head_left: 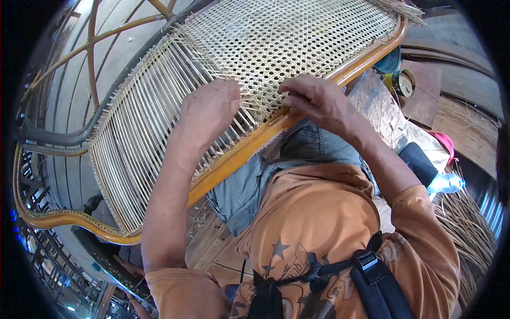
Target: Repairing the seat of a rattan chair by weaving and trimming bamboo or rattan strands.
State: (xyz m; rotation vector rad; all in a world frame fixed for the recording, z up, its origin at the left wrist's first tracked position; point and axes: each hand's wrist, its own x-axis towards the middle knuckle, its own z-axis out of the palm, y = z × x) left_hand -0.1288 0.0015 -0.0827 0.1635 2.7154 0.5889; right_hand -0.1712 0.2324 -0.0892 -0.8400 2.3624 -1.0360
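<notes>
A cane panel stretches over a curved, varnished wooden frame in front of me. Its far right part is a dense open-hole weave, while parallel cane strands run across the left part. Where the two parts meet, my left hand rests with its fingers curled closed; what they grip is hidden. My right hand is at the woven part by the near rail, its thumb and fingers bent together in a pinch. Anything between them is too small to make out.
Cane bundles lie at the far right and on the panel's top corner. A round tin, a plastic bottle and a pink cloth sit to my right. Bent rattan poles stand at the upper left.
</notes>
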